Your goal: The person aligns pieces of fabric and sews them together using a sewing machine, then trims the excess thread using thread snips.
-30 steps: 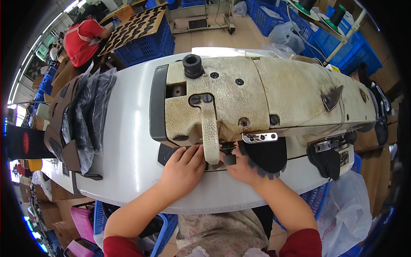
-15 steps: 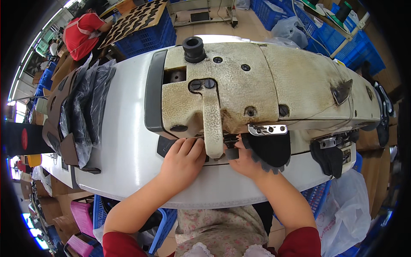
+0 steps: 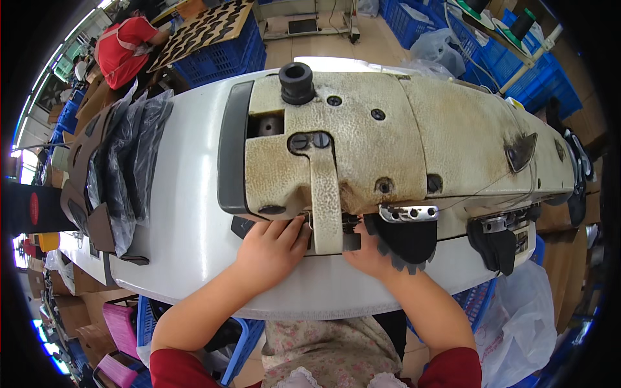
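Working close in beneath a pale sewing-machine head [image 3: 362,142], keeping left hand [image 3: 268,252] and right hand [image 3: 369,255] apart, on either side of a down-hanging lever [image 3: 325,200]. Holding the left fingers side by side next to a flat dark piece [image 3: 242,226], seemingly the material being worked, lying on the white tabletop [image 3: 194,258] with only a corner showing just left of the hand. Tucking both sets of fingertips out of sight, giving no way to tell whether pinching or only pressing. Resting the right hand beside a black rounded flap [image 3: 407,244] with a notched edge, just below a shiny metal bracket [image 3: 409,213]. Seeing the machine lower in view than half a second ago, with more of a small dark knob [image 3: 351,242] hidden behind the lever, probably through a shift of viewpoint. Barely moving either hand meanwhile, suggesting careful guiding at one spot; showing no clear advance of the dark piece.
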